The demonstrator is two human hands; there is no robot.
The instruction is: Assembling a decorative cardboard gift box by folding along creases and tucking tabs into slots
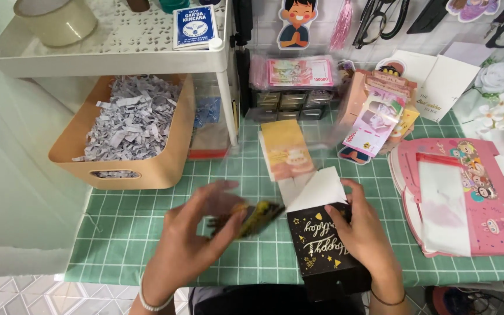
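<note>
Covering the desk, a green gridded mat.

A black cardboard gift box with gold lettering stands at the near edge of the green grid cutting mat, under the right hand. Left of it, the left hand holds a blurred dark packet. Behind lies an orange card stack; far left, a tan bin of shredded paper; right, flat pink printed boxes.
</note>
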